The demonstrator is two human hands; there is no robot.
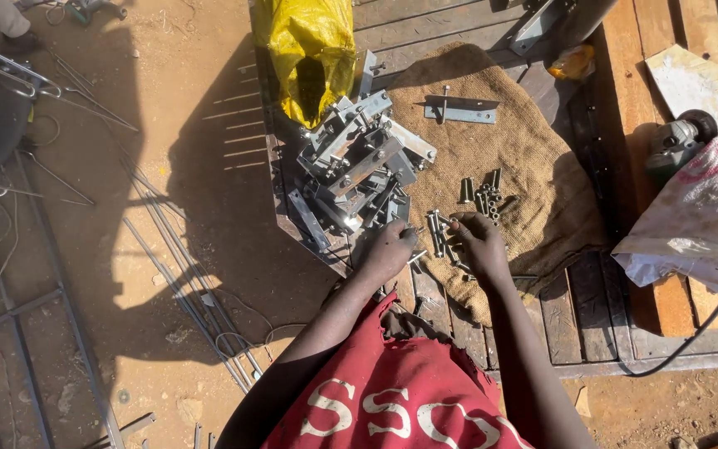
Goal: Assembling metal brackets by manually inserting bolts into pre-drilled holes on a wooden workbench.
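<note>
- Sorting through small hardware looks to be the step in hand: the person leans over a wooden counter (pixel 600 333), red shirt (pixel 392 399) at the 6 o'clock edge of the view, both arms reaching up toward the middle.
- The left hand (pixel 388 249) rests with its fingers curled at the near edge of the bracket pile; whether they pinch anything cannot be told, though a bolt (pixel 418 256) lies just at its 3 o'clock side.
- The right hand (pixel 477 241) sits just beside it, fingers bent down onto a cluster of bolts (pixel 439 229) on the burlap cloth (pixel 533 183); they seem to be pinching one, but the grasp itself is hidden.
- More loose bolts (pixel 482 193) lie at 12 o'clock of the right hand, near but apart from it.
- At 11 o'clock of the left hand is the heap of grey metal brackets (pixel 359 162), stacked untidily.
- Judged from this, the next move calls for a fine pinch on a single bolt and a bracket brought beside it.
- Farther off, a single flat bracket (pixel 461 110) lies at 12 o'clock on the cloth, and a yellow sack (pixel 309 50) stands beyond the heap.
- At 3 o'clock are an angle grinder (pixel 679 141) and a white sack (pixel 704 216); steel rods (pixel 184 274) lie on the dirt at 9 o'clock.
</note>
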